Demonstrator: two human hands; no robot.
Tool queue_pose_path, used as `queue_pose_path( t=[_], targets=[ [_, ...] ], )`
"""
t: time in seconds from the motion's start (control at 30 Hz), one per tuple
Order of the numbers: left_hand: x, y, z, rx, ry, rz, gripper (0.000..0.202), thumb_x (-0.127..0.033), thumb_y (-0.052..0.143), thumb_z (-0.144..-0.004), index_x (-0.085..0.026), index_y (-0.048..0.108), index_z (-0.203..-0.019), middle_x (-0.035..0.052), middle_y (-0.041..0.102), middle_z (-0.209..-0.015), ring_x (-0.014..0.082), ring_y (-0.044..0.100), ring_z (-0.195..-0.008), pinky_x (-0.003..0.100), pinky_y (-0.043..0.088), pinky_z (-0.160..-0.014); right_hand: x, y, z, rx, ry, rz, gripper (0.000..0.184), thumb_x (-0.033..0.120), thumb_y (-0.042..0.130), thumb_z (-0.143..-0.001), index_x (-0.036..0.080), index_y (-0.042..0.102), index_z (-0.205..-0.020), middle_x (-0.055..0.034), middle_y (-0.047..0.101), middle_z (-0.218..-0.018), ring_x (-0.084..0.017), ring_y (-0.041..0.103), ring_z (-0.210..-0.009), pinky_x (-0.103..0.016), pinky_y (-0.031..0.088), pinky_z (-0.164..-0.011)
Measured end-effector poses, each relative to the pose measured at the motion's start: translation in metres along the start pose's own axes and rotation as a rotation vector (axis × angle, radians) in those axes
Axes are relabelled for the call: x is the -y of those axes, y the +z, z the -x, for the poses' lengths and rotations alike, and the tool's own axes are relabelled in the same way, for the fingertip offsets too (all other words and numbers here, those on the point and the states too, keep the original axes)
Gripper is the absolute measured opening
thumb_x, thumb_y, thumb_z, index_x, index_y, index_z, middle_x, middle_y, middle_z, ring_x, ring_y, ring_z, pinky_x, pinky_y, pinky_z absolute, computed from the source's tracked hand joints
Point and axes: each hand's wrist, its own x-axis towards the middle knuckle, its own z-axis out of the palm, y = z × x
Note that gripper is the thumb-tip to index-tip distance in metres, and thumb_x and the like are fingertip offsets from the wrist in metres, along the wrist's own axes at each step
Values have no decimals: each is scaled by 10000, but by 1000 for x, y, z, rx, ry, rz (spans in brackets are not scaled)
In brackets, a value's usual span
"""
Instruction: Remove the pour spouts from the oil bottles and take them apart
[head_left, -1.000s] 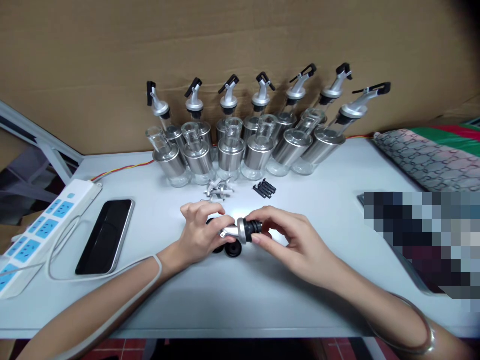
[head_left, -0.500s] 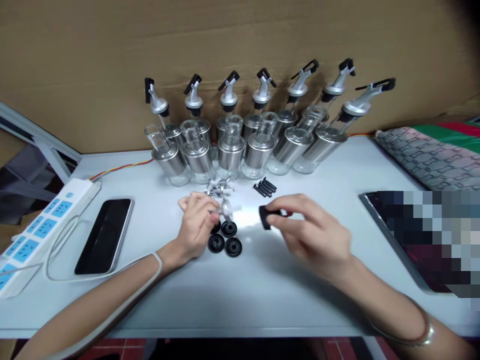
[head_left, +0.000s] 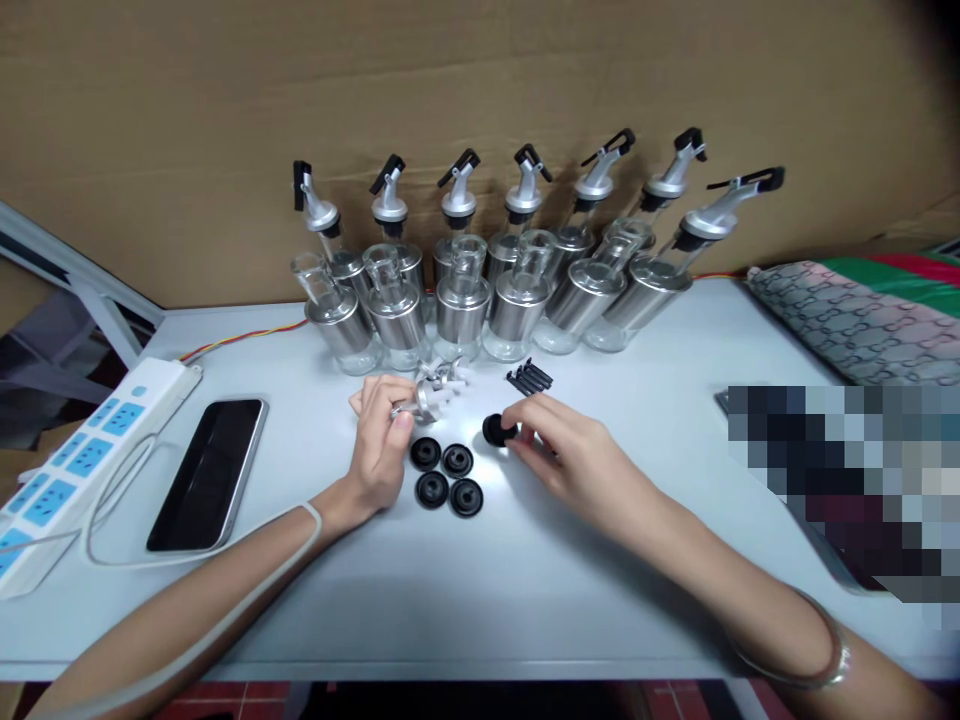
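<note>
My left hand (head_left: 381,440) is closed on a silver pourer spout (head_left: 429,402), its flared base and pale stem pointing right. Between the thumb and fingers of my right hand (head_left: 562,440) is a black rubber stopper (head_left: 496,430), its round face turned left, apart from the spout. Several black round stoppers (head_left: 457,460) lie on the table just below and between the hands. Behind the held spout are more silver spouts (head_left: 452,372), partly hidden by it. Several thin black levers (head_left: 529,377) lie side by side beyond my right hand.
Glass bottles with steel sleeves (head_left: 463,305) stand in two rows at the back; the rear ones carry spouts with black levers. At left lie a phone (head_left: 208,475), a power strip (head_left: 97,450) and a white cable. A blurred-out device (head_left: 817,500) and patterned fabric (head_left: 847,310) are at right.
My right hand has moved left with the black stopper, turning its round face toward the spout. My left hand has shifted slightly left, uncovering one of the stoppers on the table.
</note>
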Motion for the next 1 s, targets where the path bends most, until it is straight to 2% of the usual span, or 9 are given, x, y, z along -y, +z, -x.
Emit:
queue_pose_path(
  t=[0.13, 0.23, 0.43, 0.67, 0.87, 1.0],
  targets=[
    [1, 0, -2, 3, -91, 33, 339, -443, 256, -961, -229, 499, -860, 32, 563, -886, 231, 479, -879, 388, 307, -776, 10, -2, 3, 325, 17, 31, 217, 29, 476, -839, 181, 589, -945, -65, 594, -892, -168, 607, -735, -275, 481, -657],
    [0, 0, -2, 23, -115, 36, 334, -435, 255, -955, -233, 502, -858, 34, 561, -889, 238, 480, -892, 398, 311, -795, 15, -4, 4, 442, 18, 41, 217, 57, 496, -852, 181, 594, -1001, -68, 593, -923, -172, 606, -733, -288, 478, -657],
    [1, 1, -3, 61, -223, -2, 235, -382, 317, -936, -247, 508, -920, 32, 561, -938, 243, 493, -958, 412, 322, -864, 17, -7, 3, 460, 15, -40, 161, 148, 551, -868, 171, 572, -1027, -52, 613, -910, -177, 600, -763, -297, 472, -684],
    [11, 8, -9, 13, -483, 98, 195, -300, 430, -884, -244, 514, -1051, 47, 558, -1047, 229, 507, -1048, 409, 350, -964, 19, -7, 2, 497, 7, -29, 150, 164, 530, -880, 149, 596, -1013, -84, 605, -964, -189, 606, -820, -310, 486, -728],
    [8, 7, -10, 108, -374, 58, 248, -195, 480, -842, -249, 511, -1082, 43, 495, -1106, 211, 461, -1103, 384, 308, -1023, 18, -6, 3, 467, -4, -49, 224, 127, 507, -871, 167, 595, -1073, -82, 599, -1022, -181, 627, -834, -302, 500, -738],
    [9, 7, -9, 85, -360, 74, 275, -160, 486, -801, -237, 481, -1065, 44, 432, -1124, 188, 468, -1026, 336, 368, -943, 16, -5, 4, 456, 11, -76, 243, 128, 515, -867, 178, 564, -1100, -80, 582, -1073, -173, 632, -814, -307, 507, -728]
  ],
)
